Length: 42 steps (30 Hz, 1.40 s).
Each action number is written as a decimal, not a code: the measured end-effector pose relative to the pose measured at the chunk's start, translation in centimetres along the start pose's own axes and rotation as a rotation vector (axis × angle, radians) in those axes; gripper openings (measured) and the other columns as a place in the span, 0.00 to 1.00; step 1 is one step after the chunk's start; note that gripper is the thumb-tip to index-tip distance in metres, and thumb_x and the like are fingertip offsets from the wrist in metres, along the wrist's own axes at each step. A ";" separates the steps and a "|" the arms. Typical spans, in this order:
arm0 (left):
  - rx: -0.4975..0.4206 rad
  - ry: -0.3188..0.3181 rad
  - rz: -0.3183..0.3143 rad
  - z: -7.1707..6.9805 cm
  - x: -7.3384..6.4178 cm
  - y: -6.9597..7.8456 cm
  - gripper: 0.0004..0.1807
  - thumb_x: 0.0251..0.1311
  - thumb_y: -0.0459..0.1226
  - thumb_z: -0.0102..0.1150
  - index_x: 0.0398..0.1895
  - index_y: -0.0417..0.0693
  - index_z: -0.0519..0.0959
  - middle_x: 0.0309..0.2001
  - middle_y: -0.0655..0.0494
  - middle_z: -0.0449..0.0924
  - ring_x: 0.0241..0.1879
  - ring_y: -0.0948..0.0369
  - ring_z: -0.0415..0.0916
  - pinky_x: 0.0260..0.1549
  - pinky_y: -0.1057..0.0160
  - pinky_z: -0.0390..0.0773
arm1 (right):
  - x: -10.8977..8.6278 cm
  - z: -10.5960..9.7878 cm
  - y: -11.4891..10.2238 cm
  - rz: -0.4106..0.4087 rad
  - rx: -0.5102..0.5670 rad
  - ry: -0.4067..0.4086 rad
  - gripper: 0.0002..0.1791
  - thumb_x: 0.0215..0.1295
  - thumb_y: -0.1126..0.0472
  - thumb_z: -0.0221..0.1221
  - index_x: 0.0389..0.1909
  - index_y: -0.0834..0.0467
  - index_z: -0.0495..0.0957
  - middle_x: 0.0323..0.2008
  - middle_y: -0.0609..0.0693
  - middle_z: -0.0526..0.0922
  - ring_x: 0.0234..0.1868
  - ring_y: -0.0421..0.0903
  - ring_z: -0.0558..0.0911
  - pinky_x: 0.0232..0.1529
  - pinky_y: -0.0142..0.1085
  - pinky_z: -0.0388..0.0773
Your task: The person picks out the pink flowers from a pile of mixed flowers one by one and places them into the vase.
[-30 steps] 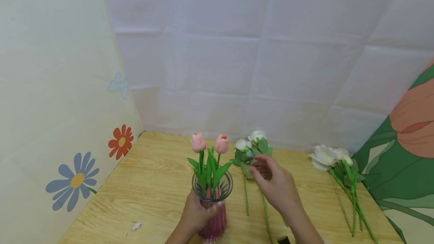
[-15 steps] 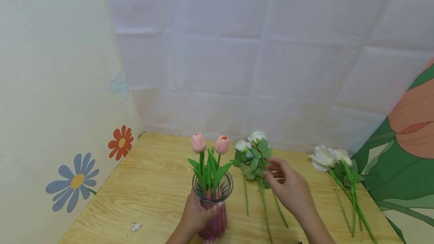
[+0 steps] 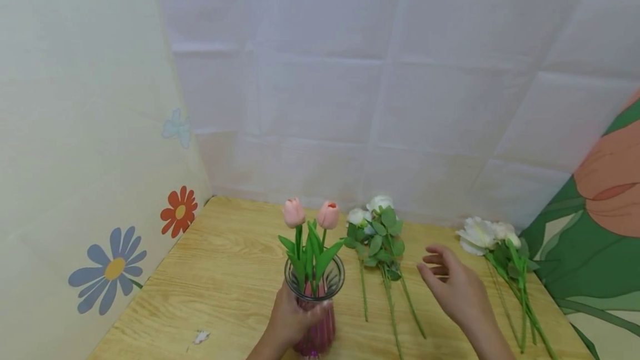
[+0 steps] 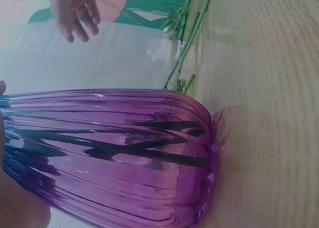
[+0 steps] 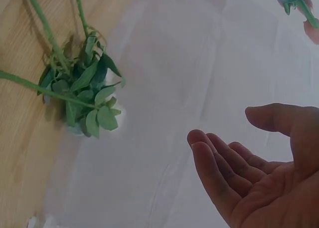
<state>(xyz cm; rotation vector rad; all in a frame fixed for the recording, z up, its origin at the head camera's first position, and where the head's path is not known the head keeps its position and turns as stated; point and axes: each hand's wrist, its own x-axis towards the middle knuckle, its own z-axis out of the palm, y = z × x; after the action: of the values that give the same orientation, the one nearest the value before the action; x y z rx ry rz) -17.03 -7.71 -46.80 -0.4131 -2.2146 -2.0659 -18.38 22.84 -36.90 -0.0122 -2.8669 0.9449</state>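
My left hand (image 3: 292, 318) grips a ribbed pink-purple glass vase (image 4: 114, 153) just under its rim, thumb across the front. Two pink tulips (image 3: 311, 243) with long green leaves stand upright in it, and their dark stems show through the glass in the left wrist view. To the right, my right hand (image 3: 457, 290) hovers over the table with fingers loosely bent and nothing in them. Between vase and right hand lie several white roses (image 3: 378, 232) with green leaves, their stems pointing toward me.
Another bunch of white flowers (image 3: 480, 235) with green stems lies at the table's right side. A small white scrap (image 3: 201, 337) is on the wooden table (image 3: 225, 271) at the front left. Cloth walls (image 3: 310, 71) enclose the back and sides.
My right hand has moved to the right, away from the white roses, uncovering their leaves and stems. My left hand and the vase with the tulips have stayed in place.
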 end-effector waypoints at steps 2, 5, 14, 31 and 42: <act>0.008 0.004 0.007 0.0 -0.1 0.0 0.39 0.55 0.39 0.73 0.67 0.46 0.63 0.59 0.46 0.78 0.58 0.47 0.78 0.57 0.66 0.78 | 0.0 -0.2 0.6 0.023 -0.004 -0.017 0.32 0.74 0.47 0.57 0.69 0.62 0.66 0.57 0.65 0.81 0.51 0.61 0.84 0.44 0.50 0.86; 0.025 0.010 0.018 0.0 -0.1 -0.1 0.39 0.54 0.39 0.73 0.67 0.46 0.63 0.58 0.46 0.78 0.58 0.47 0.78 0.57 0.65 0.79 | 0.2 -0.5 1.4 0.054 -0.009 -0.043 0.33 0.75 0.45 0.56 0.70 0.63 0.65 0.58 0.67 0.80 0.53 0.62 0.83 0.45 0.51 0.85; 0.028 0.003 -0.007 0.0 0.0 0.0 0.40 0.54 0.42 0.74 0.67 0.49 0.62 0.59 0.48 0.77 0.60 0.45 0.77 0.59 0.56 0.79 | 0.4 -1.3 3.5 0.090 -0.060 -0.056 0.35 0.75 0.44 0.54 0.69 0.67 0.64 0.58 0.69 0.79 0.52 0.64 0.83 0.41 0.51 0.85; 0.041 0.009 -0.027 0.0 -0.1 0.0 0.39 0.54 0.43 0.74 0.67 0.48 0.63 0.59 0.49 0.78 0.59 0.51 0.78 0.58 0.55 0.80 | 0.9 -3.4 8.7 0.170 -0.115 -0.133 0.41 0.74 0.38 0.51 0.69 0.70 0.62 0.59 0.71 0.77 0.54 0.66 0.81 0.41 0.52 0.82; 0.051 0.011 -0.025 -0.1 -0.1 0.2 0.40 0.54 0.43 0.74 0.67 0.48 0.63 0.59 0.49 0.77 0.59 0.51 0.77 0.59 0.51 0.80 | 0.7 -4.4 11.5 0.260 -0.129 -0.187 0.49 0.71 0.30 0.48 0.70 0.72 0.58 0.59 0.74 0.74 0.54 0.70 0.79 0.42 0.53 0.81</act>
<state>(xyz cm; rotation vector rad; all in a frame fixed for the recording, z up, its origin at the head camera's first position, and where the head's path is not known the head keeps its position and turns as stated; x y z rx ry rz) -16.91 -7.78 -46.67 -0.3716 -2.2723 -2.0137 -18.91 34.76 -40.10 -0.3338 -3.1515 0.8381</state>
